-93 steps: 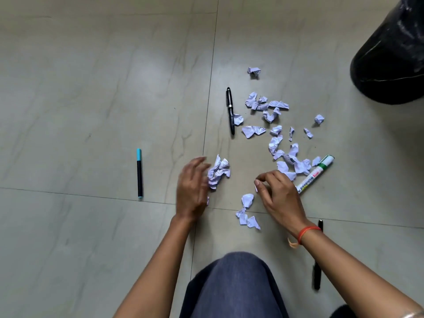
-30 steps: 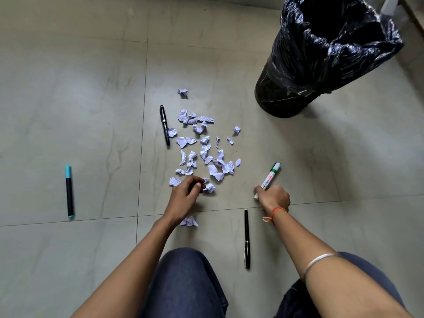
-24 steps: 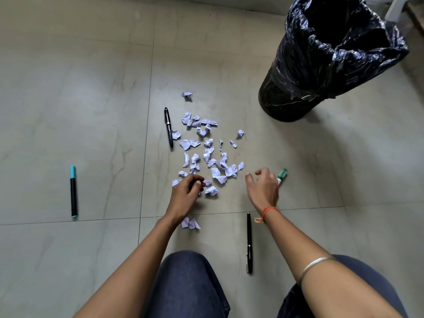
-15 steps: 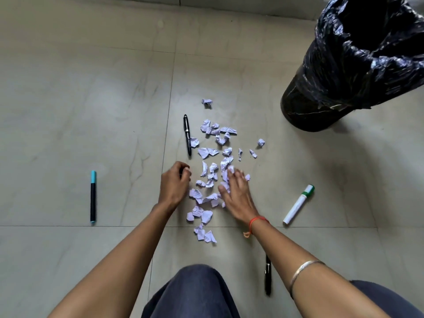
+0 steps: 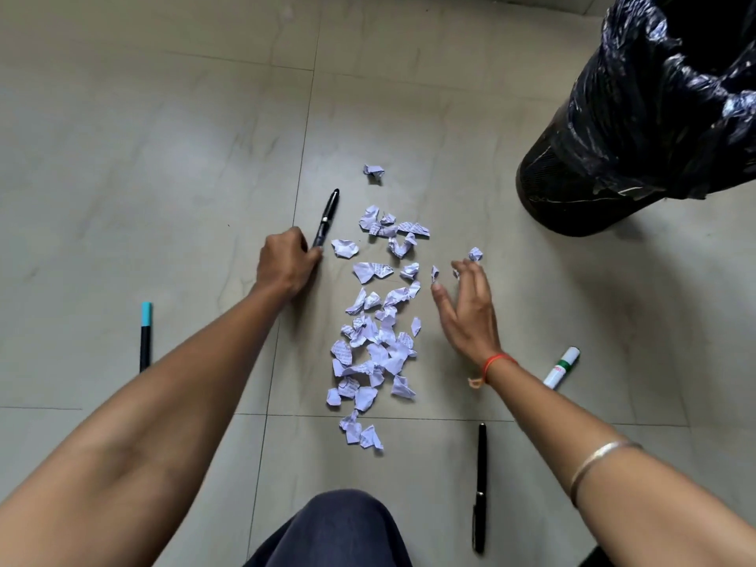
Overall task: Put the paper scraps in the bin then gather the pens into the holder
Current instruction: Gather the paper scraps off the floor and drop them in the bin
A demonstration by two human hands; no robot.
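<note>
Right hand (image 5: 468,308) wide, empty; scraps (image 5: 374,341) at its 9 o'clock. Left hand (image 5: 286,261) curled, touching pen (image 5: 326,218); hold unclear.

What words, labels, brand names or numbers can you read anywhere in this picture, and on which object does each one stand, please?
None can be read.
Paper scraps: lines of printed text on several, too small and crumpled to read.
White marker with green band: a red mark on the barrel, too blurred to read.
Black pen by the left hand, other pens and bin: no text visible.
</note>
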